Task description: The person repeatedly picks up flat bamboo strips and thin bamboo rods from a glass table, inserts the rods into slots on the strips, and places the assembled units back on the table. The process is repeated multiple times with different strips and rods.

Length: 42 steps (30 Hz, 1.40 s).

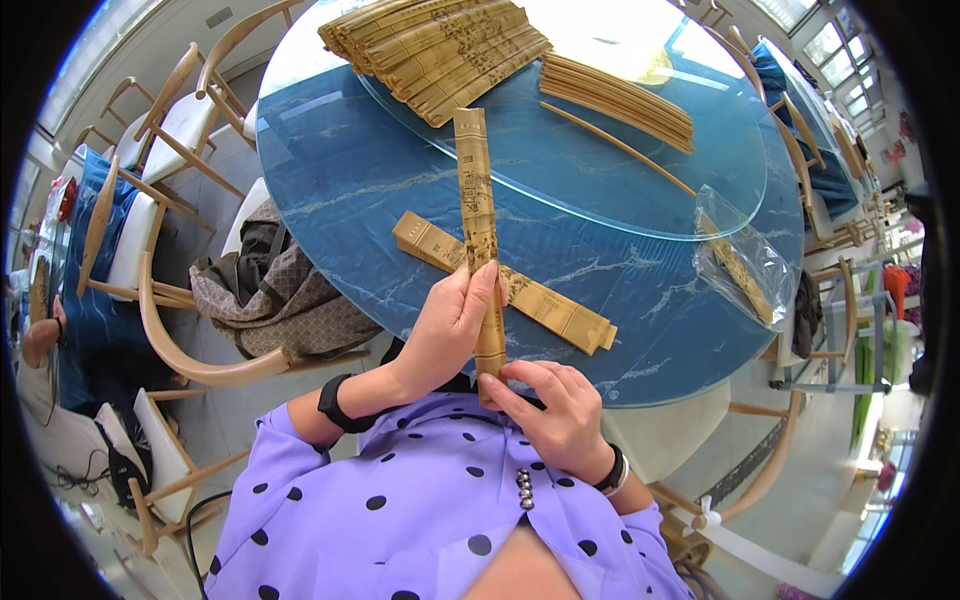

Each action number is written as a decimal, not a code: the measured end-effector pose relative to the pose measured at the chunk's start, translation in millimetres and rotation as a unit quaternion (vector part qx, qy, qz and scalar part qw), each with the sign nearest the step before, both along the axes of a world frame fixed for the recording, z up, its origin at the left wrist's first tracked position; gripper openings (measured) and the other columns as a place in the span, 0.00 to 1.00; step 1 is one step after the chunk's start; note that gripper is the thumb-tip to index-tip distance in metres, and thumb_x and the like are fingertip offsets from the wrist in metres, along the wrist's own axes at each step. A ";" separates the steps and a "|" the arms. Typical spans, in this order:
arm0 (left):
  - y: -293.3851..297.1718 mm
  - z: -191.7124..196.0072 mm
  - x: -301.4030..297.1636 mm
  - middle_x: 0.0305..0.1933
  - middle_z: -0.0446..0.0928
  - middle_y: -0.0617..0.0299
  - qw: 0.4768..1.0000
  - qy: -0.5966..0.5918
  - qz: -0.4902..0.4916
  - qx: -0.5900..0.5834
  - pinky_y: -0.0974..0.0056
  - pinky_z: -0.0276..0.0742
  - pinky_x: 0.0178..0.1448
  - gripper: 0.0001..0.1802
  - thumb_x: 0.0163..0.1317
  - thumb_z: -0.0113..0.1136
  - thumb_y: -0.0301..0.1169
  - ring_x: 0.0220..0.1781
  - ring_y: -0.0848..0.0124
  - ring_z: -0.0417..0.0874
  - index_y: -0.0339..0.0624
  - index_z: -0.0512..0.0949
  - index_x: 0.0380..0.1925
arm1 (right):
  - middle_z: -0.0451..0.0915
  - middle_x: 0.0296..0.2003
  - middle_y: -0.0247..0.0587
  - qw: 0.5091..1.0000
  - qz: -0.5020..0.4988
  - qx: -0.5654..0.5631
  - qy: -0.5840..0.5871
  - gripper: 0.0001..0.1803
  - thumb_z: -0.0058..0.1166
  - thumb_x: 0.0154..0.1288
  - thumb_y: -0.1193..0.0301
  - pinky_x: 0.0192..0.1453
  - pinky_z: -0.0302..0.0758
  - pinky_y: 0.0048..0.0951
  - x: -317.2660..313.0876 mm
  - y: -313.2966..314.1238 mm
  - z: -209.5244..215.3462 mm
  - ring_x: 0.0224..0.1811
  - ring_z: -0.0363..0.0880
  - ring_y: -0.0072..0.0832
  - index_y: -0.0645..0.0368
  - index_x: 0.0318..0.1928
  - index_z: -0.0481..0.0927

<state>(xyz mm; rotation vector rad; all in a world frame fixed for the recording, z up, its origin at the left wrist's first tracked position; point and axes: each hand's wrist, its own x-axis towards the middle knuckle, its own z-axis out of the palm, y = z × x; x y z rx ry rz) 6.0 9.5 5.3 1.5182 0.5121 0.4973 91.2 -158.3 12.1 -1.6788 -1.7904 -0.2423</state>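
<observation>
Upright before me is a long, flat gold paper chopstick sleeve [473, 170] with dark printed decoration. My left hand [448, 318] grips it around the middle, thumb on its front. At its lower end my right hand [556, 408] pinches the edge between thumb and fingers. Behind the held sleeve, a few more gold sleeves [560, 315] lie slantwise on the blue table, partly covered by my left hand. Farther off, a large fanned pile of gold sleeves [430, 55] rests on the glass turntable. Beside it lies a row of wooden chopsticks [625, 102], with one stick [620, 147] apart.
The round table [345, 235] has a blue marbled top and a raised glass turntable [600, 205]. A clear plastic bag [725, 225] with a gold piece inside lies at the right edge. To the left, a patterned bag [260, 290] sits on a wooden chair [165, 350].
</observation>
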 end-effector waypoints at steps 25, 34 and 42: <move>304.3 42.6 115.7 0.50 0.85 0.46 0.781 0.049 0.145 0.605 0.55 0.77 0.59 0.16 0.73 0.55 0.34 0.53 0.51 0.85 0.37 0.84 0.52 | 0.80 0.40 0.42 0.977 -0.154 -0.129 -0.066 0.10 0.66 0.61 0.72 0.47 0.81 0.36 202.5 16.0 60.4 0.44 0.81 0.40 0.62 0.42 0.84; 292.1 26.7 129.2 0.45 0.80 0.50 0.743 0.061 0.215 0.631 0.53 0.77 0.56 0.12 0.72 0.57 0.32 0.51 0.53 0.82 0.38 0.84 0.48 | 0.79 0.43 0.42 0.960 -0.186 -0.161 -0.132 0.12 0.67 0.61 0.69 0.55 0.80 0.37 267.2 80.6 30.4 0.52 0.79 0.39 0.61 0.44 0.85; 284.1 25.9 119.8 0.42 0.74 0.54 0.689 0.078 0.210 0.690 0.55 0.74 0.59 0.11 0.66 0.62 0.29 0.52 0.56 0.77 0.36 0.83 0.46 | 0.79 0.52 0.44 0.933 -0.188 -0.202 -0.231 0.22 0.67 0.63 0.67 0.66 0.75 0.40 289.6 138.0 20.6 0.61 0.75 0.41 0.61 0.56 0.82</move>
